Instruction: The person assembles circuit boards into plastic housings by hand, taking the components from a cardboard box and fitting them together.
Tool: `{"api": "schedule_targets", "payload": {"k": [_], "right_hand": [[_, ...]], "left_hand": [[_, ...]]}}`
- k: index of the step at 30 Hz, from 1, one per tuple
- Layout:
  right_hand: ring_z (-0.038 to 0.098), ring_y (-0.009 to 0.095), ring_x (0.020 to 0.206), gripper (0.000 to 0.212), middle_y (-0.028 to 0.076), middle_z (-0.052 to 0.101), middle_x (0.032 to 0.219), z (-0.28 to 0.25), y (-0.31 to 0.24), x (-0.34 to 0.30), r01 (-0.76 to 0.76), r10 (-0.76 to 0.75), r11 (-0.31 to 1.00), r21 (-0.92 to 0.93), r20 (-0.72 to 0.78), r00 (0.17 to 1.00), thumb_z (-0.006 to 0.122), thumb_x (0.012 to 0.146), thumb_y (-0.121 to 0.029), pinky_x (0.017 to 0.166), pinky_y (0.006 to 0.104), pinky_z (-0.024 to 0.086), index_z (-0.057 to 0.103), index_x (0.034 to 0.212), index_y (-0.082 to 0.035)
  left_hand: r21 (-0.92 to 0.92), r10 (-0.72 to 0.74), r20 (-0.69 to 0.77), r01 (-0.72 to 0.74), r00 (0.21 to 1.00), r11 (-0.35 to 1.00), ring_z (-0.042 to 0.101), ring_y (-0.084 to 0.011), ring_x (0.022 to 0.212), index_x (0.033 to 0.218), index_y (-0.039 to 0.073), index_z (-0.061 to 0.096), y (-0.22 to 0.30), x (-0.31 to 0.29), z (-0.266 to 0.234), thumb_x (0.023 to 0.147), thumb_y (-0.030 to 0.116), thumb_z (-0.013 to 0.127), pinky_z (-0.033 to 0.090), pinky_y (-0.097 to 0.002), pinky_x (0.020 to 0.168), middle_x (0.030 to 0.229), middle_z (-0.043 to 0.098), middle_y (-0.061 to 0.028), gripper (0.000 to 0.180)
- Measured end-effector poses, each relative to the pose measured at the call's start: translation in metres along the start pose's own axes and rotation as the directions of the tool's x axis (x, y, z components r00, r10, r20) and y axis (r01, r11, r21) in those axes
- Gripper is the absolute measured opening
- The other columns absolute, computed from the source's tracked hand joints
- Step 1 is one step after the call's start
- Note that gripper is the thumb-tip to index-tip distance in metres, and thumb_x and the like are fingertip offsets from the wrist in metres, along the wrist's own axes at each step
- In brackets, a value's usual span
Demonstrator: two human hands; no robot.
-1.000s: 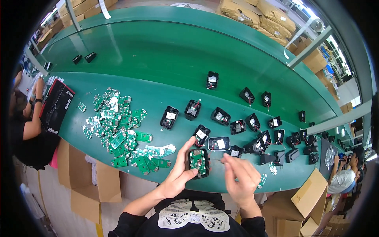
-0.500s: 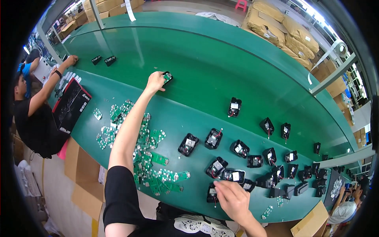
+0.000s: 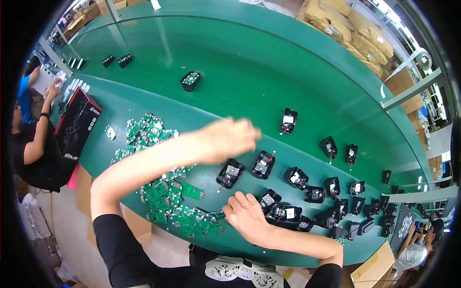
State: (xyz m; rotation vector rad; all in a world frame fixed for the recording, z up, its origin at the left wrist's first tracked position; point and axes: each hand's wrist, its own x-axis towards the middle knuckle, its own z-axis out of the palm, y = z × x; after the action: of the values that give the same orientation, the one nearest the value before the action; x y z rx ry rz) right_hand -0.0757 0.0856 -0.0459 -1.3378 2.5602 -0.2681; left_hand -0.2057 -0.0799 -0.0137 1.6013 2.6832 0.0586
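The black case with a green board [image 3: 190, 80] has been let go, and it now sits alone on the far green strip [image 3: 230, 62]. The left hand [image 3: 230, 140] has come back from it toward the nearer cases, and the right hand [image 3: 246, 216] has shifted left.

The case is a hard, dark box with sloping sides, and the board lies in its top. The strip and the table [image 3: 105, 103] look smooth (a bit shiny, too). The loose boards [image 3: 161, 192] are flat, thin and bumpy, in a messy pile. An open case [image 3: 263, 164] near the left hand has a pale square and a red wire.

The boarded case is up and left of both hands, well apart from their fingers. The left fingers are bent and blurry, so I cannot tell if they hold anything. The right fingers curl beside the pile's edge; I cannot tell how tightly they close or what they hold.
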Motion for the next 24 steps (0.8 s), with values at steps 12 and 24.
{"api": "schedule_targets", "payload": {"k": [12, 24], "right_hand": [[0.059, 0.014, 0.077, 0.013, 0.006, 0.059, 0.085, -0.041, 0.026, -0.073, -0.037, 0.506, -0.077, 0.996, 0.071, 0.860, 0.058, 0.080, 0.001, 0.059, 0.0284, 0.056, 0.055, 0.092, 0.001], [0.054, 0.011, 0.060, 0.036, 0.011, 0.055, 0.087, -0.024, 0.006, -0.112, -0.039, 0.553, -0.165, 0.985, 0.125, 0.823, 0.040, 0.093, -0.028, 0.036, 0.0214, 0.044, 0.039, 0.119, -0.002]], "left_hand": [[0.203, -0.035, 0.186, -0.004, 0.982, 0.979, 0.053, -0.0254, 0.091, 0.103, 0.013, 0.049, 0.024, -0.023, 0.030, 0.071, 0.013, 0.059, 0.051, -0.0319, 0.055, 0.095, 0.052, -0.0056, 0.033], [-0.937, -0.471, 0.336, 0.338, 0.816, -0.085, 0.058, -0.0199, 0.060, 0.116, 0.004, 0.042, 0.116, -0.033, -0.011, 0.077, 0.021, 0.065, 0.052, -0.0297, 0.051, 0.084, 0.056, -0.0086, 0.048]]}}
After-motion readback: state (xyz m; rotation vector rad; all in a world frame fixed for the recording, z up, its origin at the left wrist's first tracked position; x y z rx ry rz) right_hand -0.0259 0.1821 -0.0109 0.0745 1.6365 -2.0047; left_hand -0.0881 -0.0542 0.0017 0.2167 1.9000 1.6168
